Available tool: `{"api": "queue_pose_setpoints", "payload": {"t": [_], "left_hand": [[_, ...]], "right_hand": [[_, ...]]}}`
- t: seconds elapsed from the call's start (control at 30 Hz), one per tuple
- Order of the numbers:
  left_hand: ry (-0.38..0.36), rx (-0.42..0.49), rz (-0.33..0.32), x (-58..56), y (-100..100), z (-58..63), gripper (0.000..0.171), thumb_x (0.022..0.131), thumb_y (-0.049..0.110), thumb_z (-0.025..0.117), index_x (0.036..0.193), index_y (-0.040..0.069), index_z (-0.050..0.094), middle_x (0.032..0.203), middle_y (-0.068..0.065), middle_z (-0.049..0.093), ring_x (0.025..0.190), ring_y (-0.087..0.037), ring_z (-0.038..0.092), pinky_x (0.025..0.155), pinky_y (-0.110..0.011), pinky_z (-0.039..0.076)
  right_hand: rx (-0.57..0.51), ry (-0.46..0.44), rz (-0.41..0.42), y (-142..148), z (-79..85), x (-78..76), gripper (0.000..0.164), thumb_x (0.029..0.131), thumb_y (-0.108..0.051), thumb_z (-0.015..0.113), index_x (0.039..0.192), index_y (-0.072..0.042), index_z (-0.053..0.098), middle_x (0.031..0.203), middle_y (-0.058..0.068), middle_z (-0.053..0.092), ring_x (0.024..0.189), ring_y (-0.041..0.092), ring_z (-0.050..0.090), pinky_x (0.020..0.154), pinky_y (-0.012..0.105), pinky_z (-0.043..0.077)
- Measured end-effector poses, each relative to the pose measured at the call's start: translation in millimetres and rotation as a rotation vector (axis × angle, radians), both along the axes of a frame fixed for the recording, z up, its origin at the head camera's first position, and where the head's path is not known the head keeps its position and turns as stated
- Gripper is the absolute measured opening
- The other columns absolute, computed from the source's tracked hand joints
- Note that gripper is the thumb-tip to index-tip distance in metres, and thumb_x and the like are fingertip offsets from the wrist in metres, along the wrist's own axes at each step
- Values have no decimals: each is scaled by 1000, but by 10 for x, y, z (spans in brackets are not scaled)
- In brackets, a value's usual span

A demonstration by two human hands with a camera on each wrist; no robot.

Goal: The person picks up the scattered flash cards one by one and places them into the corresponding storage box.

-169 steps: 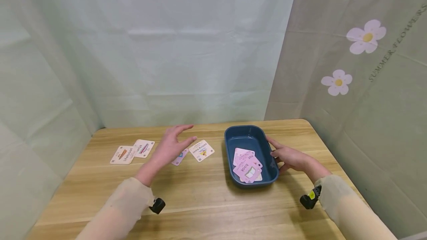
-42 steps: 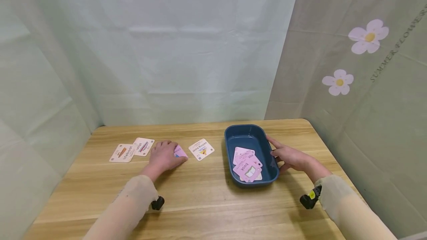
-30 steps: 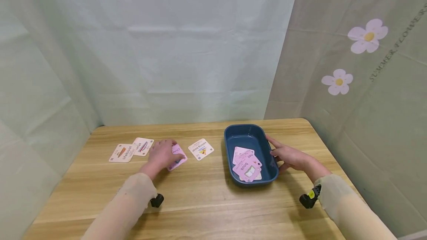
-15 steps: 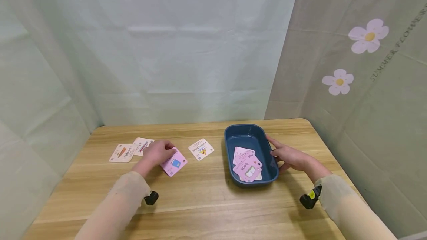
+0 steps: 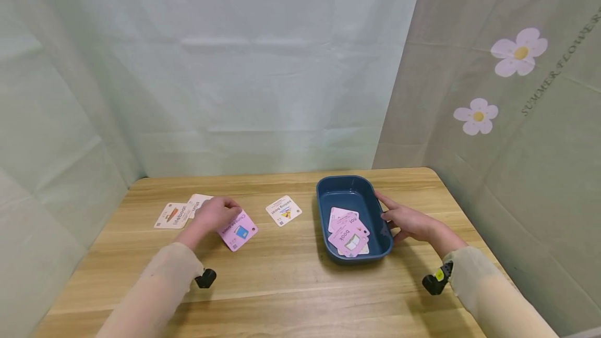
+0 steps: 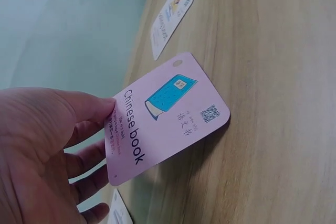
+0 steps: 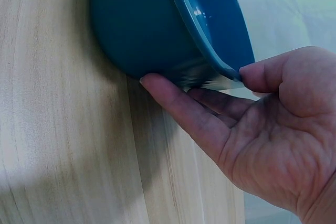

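My left hand (image 5: 213, 215) pinches a pink picture card (image 6: 168, 114) by its edge, thumb on the printed face. "Chinese book" and a blue book are printed on it. In the left wrist view the card is tilted up off the wooden table. My right hand (image 5: 413, 223) rests against the right side of a dark blue bin (image 5: 354, 261). Seen from the right wrist, the thumb touches the rim and a straight finger lies along the lower outer wall (image 7: 142, 24). Inside the bin lie several overlapping cards, a pink "book" card (image 5: 348, 240) on top.
A white "sailing boat" card (image 5: 284, 210) lies between the left hand and the bin. Farther left are a "lifeboat" card (image 5: 171, 216) and a "ship" card (image 5: 196, 203), partly behind the left hand. Pale curtains (image 5: 263, 82) stand behind the wooden table (image 5: 281, 296).
The left hand came down onto the pink card, took its edge, then lifted it and drew it left and slightly toward me. The right hand and the bin have stayed put.
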State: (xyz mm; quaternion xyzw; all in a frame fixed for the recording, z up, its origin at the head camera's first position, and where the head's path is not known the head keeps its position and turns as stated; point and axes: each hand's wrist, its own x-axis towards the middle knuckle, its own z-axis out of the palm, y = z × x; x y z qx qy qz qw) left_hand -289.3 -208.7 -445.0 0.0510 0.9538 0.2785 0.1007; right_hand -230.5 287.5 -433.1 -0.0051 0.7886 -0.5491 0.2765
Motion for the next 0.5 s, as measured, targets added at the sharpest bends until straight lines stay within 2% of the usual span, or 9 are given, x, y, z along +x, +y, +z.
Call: {"api": "queue_pose_setpoints", "payload": {"t": [0.2, 0.5], "left_hand": [[-24, 65, -7, 27, -48, 41, 28, 102, 25, 60, 114, 3, 72, 96, -9, 68, 82, -22, 61, 70, -36, 49], [-21, 74, -10, 75, -77, 107, 31, 103, 26, 59, 118, 0, 69, 100, -12, 68, 84, -23, 61, 72, -37, 50]], "right_hand": [[6, 3, 4, 5, 12, 12, 71, 107, -8, 36, 166, -26, 0, 166, 31, 3, 138, 56, 37, 81, 56, 58], [-5, 1, 4, 9, 1, -2, 72, 107, -8, 36, 166, -26, 0, 165, 31, 5, 138, 56, 36, 82, 56, 58]]}}
